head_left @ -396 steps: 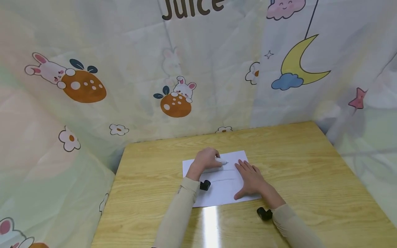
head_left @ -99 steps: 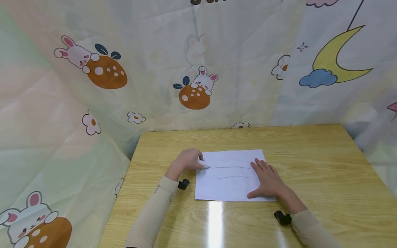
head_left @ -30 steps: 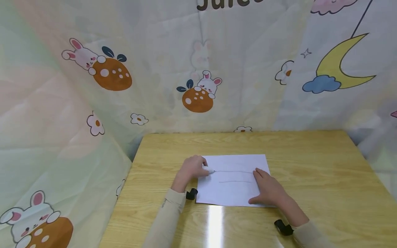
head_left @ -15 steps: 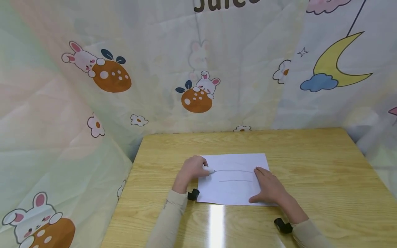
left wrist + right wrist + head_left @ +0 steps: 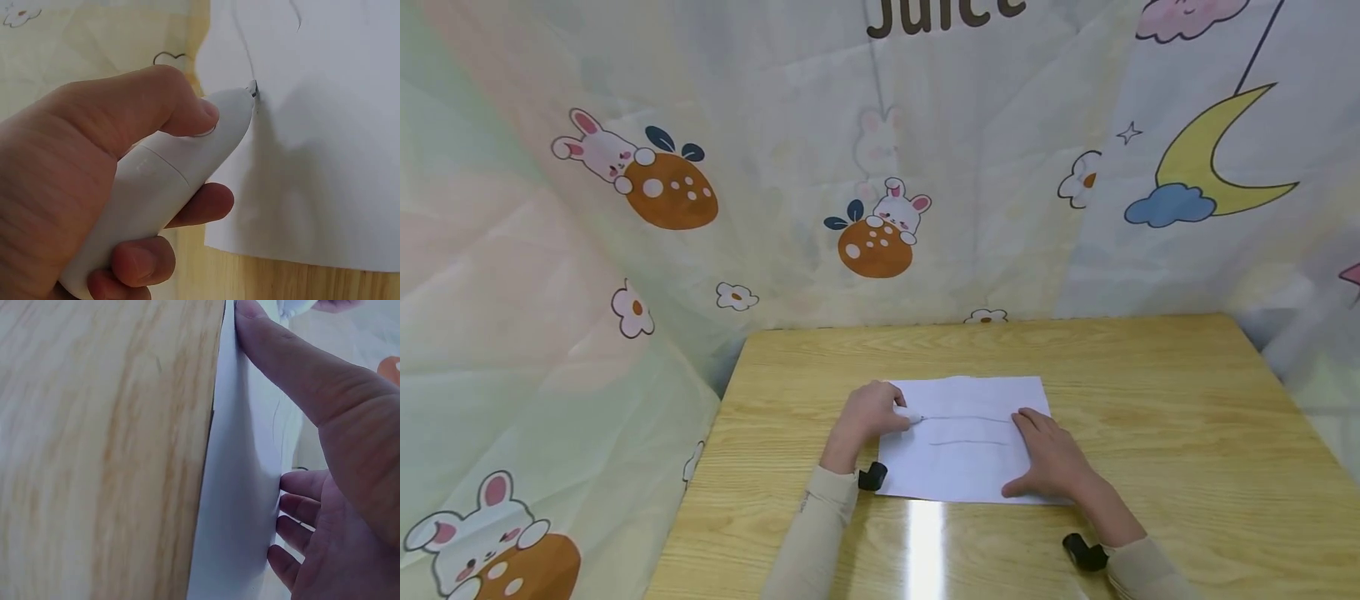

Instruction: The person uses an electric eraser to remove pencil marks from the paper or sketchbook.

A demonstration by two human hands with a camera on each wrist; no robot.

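My left hand [image 5: 868, 412] holds a white utility knife [image 5: 159, 169] at the left part of a white sheet of paper [image 5: 958, 471]. In the left wrist view the thumb presses on the knife's upper face and the fingers curl under its body. Its small tip touches the paper at the end of a thin line. Another line runs nearer me, roughly parallel. Across the sheet's right side lies my right hand [image 5: 1052, 458], thumb spread from the fingers. Seen from the right wrist, the thumb [image 5: 300, 362] and fingertips touch the paper.
The paper lies on a wood-grain table [image 5: 1150, 400], away from its edges. A printed curtain [image 5: 760, 192] hangs behind the table and along its sides. Black wrist cameras [image 5: 872, 477] sit by both cuffs.
Since the oldest frame, the knife has gone from above the upper line to that line's left end. The right hand's spread fingers have drawn together. Both hands hardly move in the last second.
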